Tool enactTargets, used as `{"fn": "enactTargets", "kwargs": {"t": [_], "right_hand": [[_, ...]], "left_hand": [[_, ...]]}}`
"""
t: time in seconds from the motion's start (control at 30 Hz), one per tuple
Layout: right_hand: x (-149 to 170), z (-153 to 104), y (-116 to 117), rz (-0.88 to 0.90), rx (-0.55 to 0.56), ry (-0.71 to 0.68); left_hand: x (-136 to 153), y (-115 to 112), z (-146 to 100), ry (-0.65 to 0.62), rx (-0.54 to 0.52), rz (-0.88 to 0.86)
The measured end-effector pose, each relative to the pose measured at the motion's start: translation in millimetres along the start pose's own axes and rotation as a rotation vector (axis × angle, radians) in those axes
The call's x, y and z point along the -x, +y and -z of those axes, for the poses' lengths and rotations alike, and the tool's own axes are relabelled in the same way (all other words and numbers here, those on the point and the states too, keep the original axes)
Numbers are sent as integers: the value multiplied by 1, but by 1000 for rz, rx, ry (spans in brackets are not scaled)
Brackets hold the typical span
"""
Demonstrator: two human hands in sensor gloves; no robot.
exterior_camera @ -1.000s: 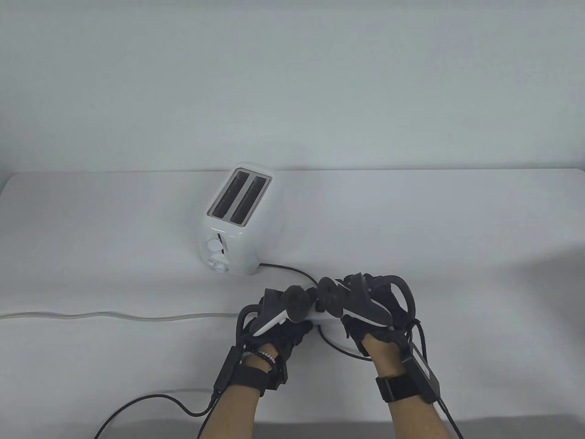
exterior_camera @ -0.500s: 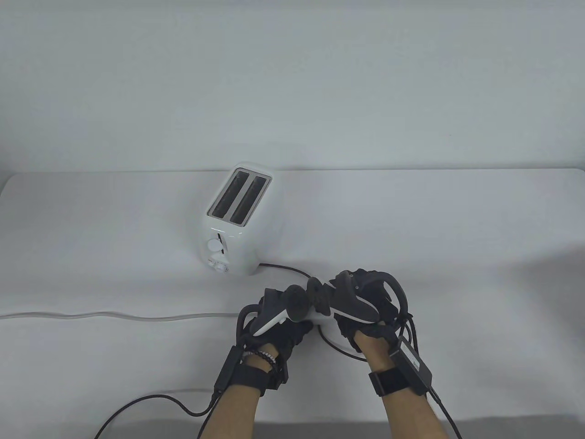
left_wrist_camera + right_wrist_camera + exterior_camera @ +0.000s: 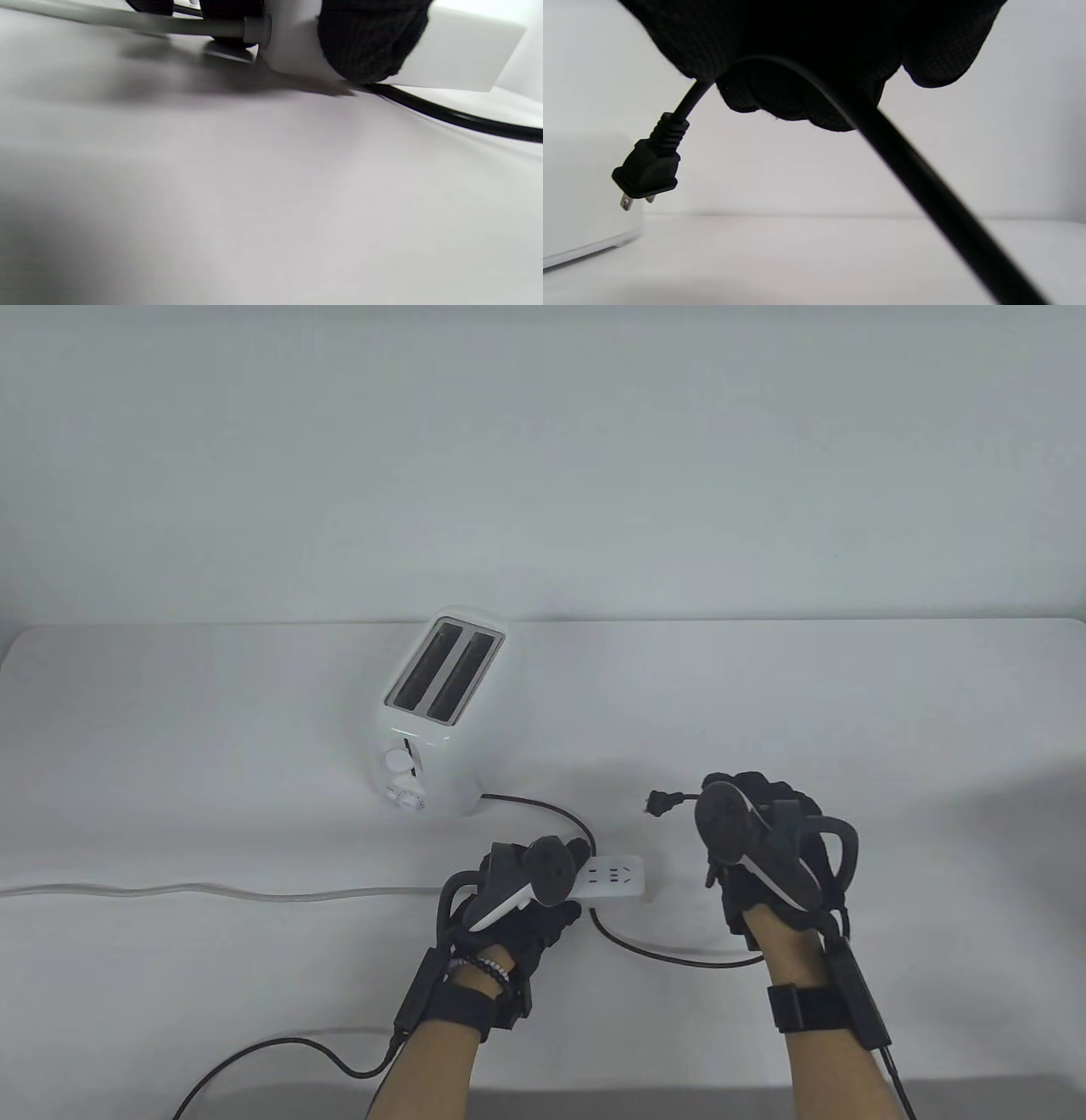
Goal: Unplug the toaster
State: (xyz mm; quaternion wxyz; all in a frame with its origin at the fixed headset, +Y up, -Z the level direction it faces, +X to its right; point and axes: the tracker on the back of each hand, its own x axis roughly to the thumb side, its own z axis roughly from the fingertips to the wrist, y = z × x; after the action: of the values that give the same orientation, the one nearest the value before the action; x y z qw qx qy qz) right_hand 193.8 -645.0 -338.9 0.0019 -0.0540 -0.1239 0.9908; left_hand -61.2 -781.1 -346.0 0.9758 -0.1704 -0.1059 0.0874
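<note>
Fingers of the right hand now grip the black cord, plug pulled free; left hand fingers press the power strip. Toaster is unplugged.

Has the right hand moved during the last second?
Yes. The right hand has gone right and away from the power strip, which stays put under the left hand. It now holds the cord with the plug out.
</note>
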Motion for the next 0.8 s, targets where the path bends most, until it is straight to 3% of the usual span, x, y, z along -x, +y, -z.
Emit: {"fn": "enactTargets", "kwargs": {"t": [0.17,0.37,0.57,0.8], "right_hand": [[32,6,17,-39,-9,92],[63,13,55,-3,-70,197],[76,15,89,-3,-136,258],[77,14,110,-76,-177,253]], "left_hand": [[-1,1,1,5,4,-7],[-2,1,2,3,6,-13],[-4,1,3,-1,9,-16],[-9,0,6,-1,16,1]]}}
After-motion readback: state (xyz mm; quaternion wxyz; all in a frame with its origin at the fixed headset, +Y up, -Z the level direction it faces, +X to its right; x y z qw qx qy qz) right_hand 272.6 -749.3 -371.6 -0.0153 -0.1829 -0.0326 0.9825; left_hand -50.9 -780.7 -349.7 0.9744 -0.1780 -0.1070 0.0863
